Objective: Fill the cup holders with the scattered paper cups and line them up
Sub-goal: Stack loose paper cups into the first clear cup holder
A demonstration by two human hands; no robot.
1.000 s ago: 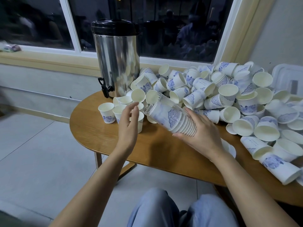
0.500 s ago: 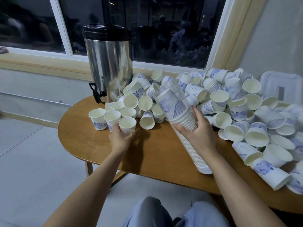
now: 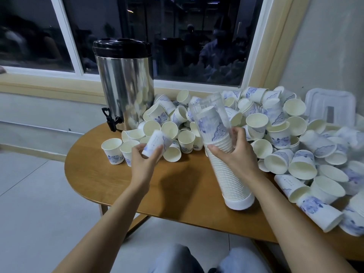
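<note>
Wooden and round, the desk [image 3: 177,184] is set below a dark window [image 3: 187,36], with a steel urn [image 3: 126,85] at the back left and scattered paper cups [image 3: 275,125] heaped across the middle and right. A clear cup holder [image 3: 230,182] is gripped round its middle by the right hand [image 3: 236,154], the fingers curled about the tube. Its white base is planted on the desk near the front edge, and its long axis is tipped up and away, leaning left, with the open top towards the window. A stack of cups is seen inside, and some bare tube is left above it.

Now the left hand [image 3: 144,160]: a single cup [image 3: 156,142] is pinched between thumb and fingers, tilted, just left of the holder and below its top. Which end is the mouth cannot be told. So the cup is probably to be lifted up and right, turned to match the stack and dropped in; the left hand is the nearer one for that.

Blue patterning is seen on the cups; small print is too fine to be read.
</note>
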